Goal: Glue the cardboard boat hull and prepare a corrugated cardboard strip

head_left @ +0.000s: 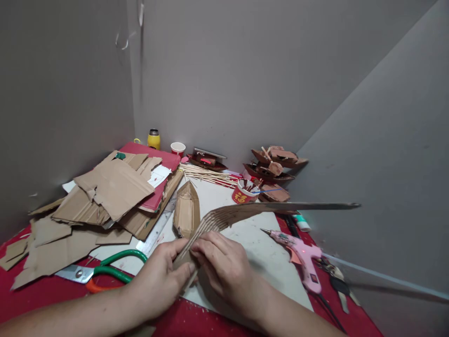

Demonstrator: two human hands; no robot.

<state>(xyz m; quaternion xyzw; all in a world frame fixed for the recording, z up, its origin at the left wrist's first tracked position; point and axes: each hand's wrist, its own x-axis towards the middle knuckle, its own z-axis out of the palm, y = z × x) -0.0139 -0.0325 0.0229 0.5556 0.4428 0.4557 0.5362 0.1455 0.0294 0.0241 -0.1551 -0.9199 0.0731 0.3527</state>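
Left hand (166, 276) and right hand (224, 269) both pinch the near end of a ribbed cardboard strip (228, 216), above the white board's (259, 252) near edge. Long axis curves away, then rightward; far tip points right, past the board. Bare board right of grip; scissors (101, 271) crowd left, glue gun (301, 257) farther right.

Both forearms reach in from the bottom corners, hands nearly meeting low center. Left hand (163, 276): thumb extended opposite curled fingers, pinching. Right hand (224, 267): back up, fingers bent inward toward the left thumb, tips bunched. Both wrists roughly straight.
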